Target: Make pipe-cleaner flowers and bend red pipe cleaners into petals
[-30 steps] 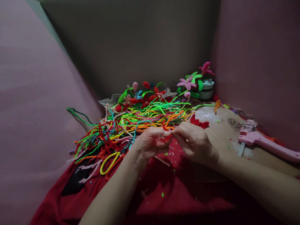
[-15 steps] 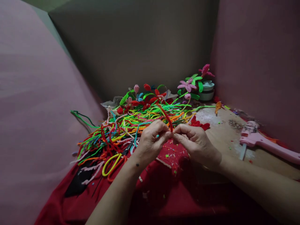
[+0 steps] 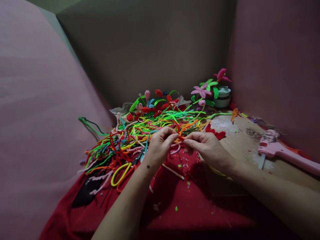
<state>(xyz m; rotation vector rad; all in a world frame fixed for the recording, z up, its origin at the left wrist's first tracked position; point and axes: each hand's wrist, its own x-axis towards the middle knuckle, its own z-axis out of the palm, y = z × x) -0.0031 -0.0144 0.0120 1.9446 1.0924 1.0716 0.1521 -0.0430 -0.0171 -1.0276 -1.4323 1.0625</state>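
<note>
My left hand [image 3: 160, 145] and my right hand [image 3: 207, 148] meet fingertip to fingertip over a red cloth [image 3: 180, 200]. Both pinch a short red pipe cleaner [image 3: 180, 137] between thumb and fingers. Just beyond them lies a big tangle of pipe cleaners [image 3: 140, 133] in green, yellow, orange, red and pink. Small red petal shapes [image 3: 216, 133] lie right of my right hand.
Finished pipe-cleaner flowers [image 3: 160, 101] lie at the back of the pile, and more flowers stand in a small pale pot [image 3: 222, 96] by the wall. A pink glue gun [image 3: 282, 151] rests on the wooden board [image 3: 240, 140] at right. Pink walls close in on both sides.
Both hands rose slightly and shifted a little to the right. The red pipe cleaner that stood up between the fingers half a second ago is now bent low between the fingertips.
</note>
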